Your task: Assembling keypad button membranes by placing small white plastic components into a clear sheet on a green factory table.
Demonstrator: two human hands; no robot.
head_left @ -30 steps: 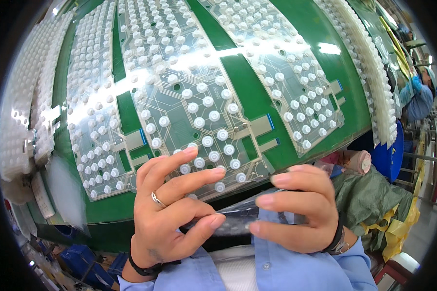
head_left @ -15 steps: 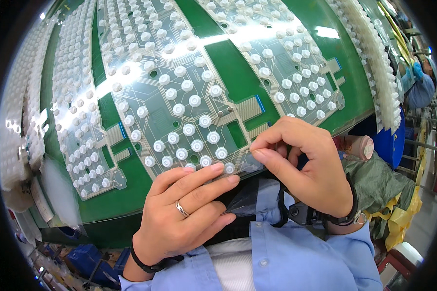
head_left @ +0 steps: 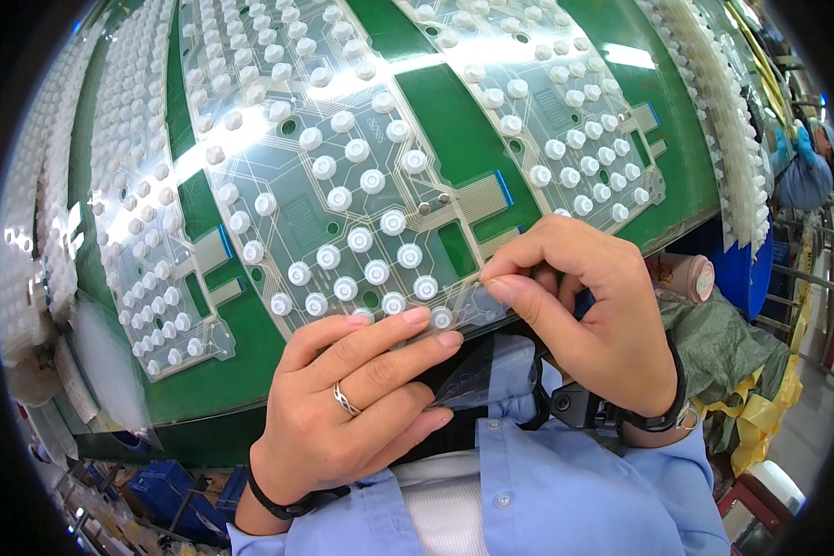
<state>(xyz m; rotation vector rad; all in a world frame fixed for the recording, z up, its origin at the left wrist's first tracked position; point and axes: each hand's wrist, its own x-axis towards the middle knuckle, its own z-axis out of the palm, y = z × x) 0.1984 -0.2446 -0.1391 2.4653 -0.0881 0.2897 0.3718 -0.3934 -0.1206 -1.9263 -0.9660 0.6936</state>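
Note:
A clear keyboard membrane sheet (head_left: 298,219) with printed traces and rows of white rubber domes lies flat in front of me. My left hand (head_left: 357,398) rests on its near edge, fingers stretched out beside the lowest domes and holding nothing. My right hand (head_left: 595,320) is closed in a pinch, thumb against index finger, at the sheet's near right corner. Whatever lies between those fingertips is too small to make out. Just beyond them, a flat striped connector tail (head_left: 485,208) with a blue end sticks out from the sheet.
Similar membranes lie to the left (head_left: 139,236) and right (head_left: 574,120) on the green table (head_left: 195,394). Stacked domed sheets (head_left: 727,157) stand at the right edge, near a blue bin (head_left: 760,278) and a pinkish roll (head_left: 690,276). Another person's gloved hand (head_left: 804,146) shows far right.
The membranes appear shifted slightly in view. My right hand stays pinched at the same corner, and my left hand keeps its place on the near edge.

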